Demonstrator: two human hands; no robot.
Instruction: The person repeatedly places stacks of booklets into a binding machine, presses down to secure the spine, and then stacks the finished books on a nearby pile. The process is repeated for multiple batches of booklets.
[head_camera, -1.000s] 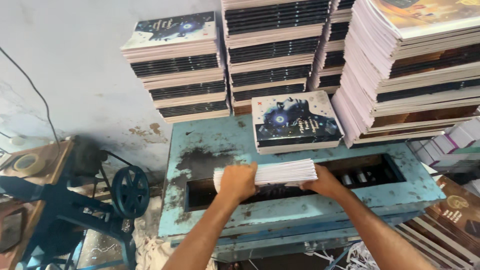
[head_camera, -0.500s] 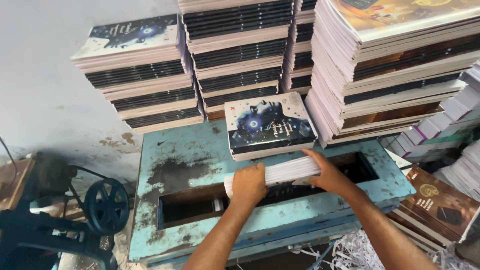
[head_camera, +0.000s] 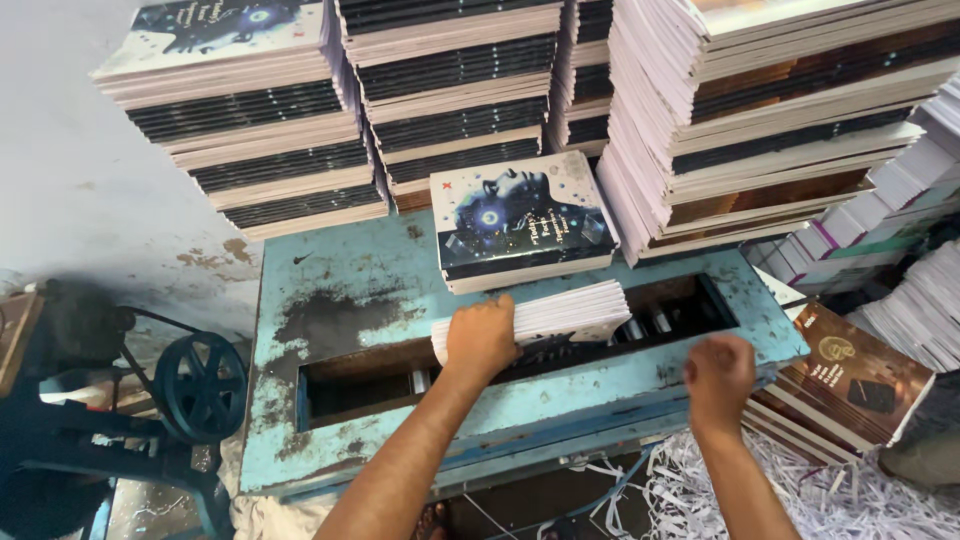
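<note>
Presently, step: one book block (head_camera: 560, 315) held over the slot of the blue machine table (head_camera: 340, 290), likely at trimming.
Left hand (head_camera: 482, 338): clamped on the block's spine end.
Right hand (head_camera: 718, 372): loosely curled, empty, off the block.
Next: calls for squaring the block against the slot edge.

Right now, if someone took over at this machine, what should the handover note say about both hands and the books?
Left hand: gripping a white-edged bundle of books, which it holds over the slot of the blue machine table.
Right hand: off the bundle, empty, above the table's front edge.
A short pile of dark-cover books sits behind the slot; tall stacks line the back; brown-cover books lie to the right; paper shreds litter the floor.
Done: bundle is at the slot. Left: whether it is cut cannot be told.
</note>
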